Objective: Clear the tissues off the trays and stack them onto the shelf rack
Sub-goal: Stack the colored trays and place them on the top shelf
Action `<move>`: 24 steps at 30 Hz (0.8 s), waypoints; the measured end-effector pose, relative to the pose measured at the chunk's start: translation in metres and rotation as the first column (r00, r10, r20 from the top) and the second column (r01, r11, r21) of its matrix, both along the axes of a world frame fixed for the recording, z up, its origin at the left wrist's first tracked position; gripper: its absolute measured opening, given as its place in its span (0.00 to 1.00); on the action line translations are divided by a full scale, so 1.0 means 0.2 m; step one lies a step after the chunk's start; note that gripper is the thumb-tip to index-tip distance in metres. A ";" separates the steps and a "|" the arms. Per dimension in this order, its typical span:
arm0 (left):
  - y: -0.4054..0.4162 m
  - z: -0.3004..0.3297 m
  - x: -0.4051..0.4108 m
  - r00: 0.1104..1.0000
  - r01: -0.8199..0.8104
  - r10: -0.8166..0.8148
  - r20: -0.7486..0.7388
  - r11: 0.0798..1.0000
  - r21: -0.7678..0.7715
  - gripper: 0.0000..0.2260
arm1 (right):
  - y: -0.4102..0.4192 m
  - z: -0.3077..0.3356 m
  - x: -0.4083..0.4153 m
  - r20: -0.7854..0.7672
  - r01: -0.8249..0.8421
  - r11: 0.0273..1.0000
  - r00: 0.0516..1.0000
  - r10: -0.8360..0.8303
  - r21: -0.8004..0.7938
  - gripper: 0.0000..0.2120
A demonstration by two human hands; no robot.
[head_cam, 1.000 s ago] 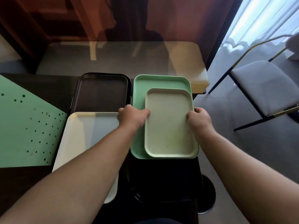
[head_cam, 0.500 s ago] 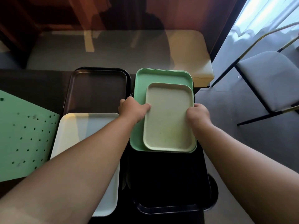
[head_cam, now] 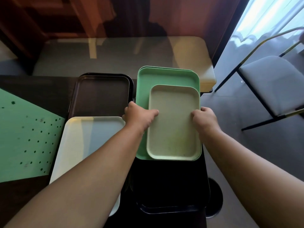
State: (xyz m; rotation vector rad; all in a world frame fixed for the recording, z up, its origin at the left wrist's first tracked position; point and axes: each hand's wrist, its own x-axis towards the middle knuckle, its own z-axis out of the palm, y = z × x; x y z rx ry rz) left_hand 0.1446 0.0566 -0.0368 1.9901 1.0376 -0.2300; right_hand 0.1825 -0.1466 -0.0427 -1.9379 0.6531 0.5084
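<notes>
In the head view, right of centre, the left hand (head_cam: 139, 116) and right hand (head_cam: 205, 119) clamp opposite edges of the pale tray (head_cam: 174, 129) atop the green tray (head_cam: 148, 83), apparently mid-stacking; next, seat it squarely.

Small pale tray (head_cam: 172, 129) flat atop larger green tray (head_cam: 158, 79), no tissues

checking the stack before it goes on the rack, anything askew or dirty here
The small pale rectangular plastic tray, gripped by the left hand and right hand, sits off-centre toward the near right corner of the larger green plastic tray. Faint yellowish smudges mark its surface. No tissues visible.
</notes>
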 end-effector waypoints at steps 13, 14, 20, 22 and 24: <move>-0.01 0.24 -0.46 0.731 0.156 -0.103 0.675 0.988 -0.019 0.13 | -0.13 0.35 -0.41 0.438 -0.241 0.967 0.881 0.179 0.089 0.14; -0.02 0.27 -0.49 0.696 0.158 -0.110 0.710 0.987 -0.001 0.11 | -0.13 0.37 -0.43 0.460 -0.272 0.957 0.866 0.195 0.106 0.16; -0.10 0.36 -0.63 0.682 0.097 -0.111 0.723 0.993 0.060 0.33 | -0.18 0.39 -0.52 0.572 -0.359 0.929 0.782 0.246 0.091 0.16; -0.10 0.34 -0.66 0.688 0.111 -0.079 0.721 0.994 0.003 0.32 | -0.20 0.35 -0.54 0.574 -0.355 0.931 0.780 0.249 0.079 0.14; -0.11 0.34 -0.68 0.681 0.112 -0.041 0.731 0.993 -0.048 0.29 | -0.22 0.30 -0.56 0.573 -0.345 0.936 0.783 0.244 0.074 0.15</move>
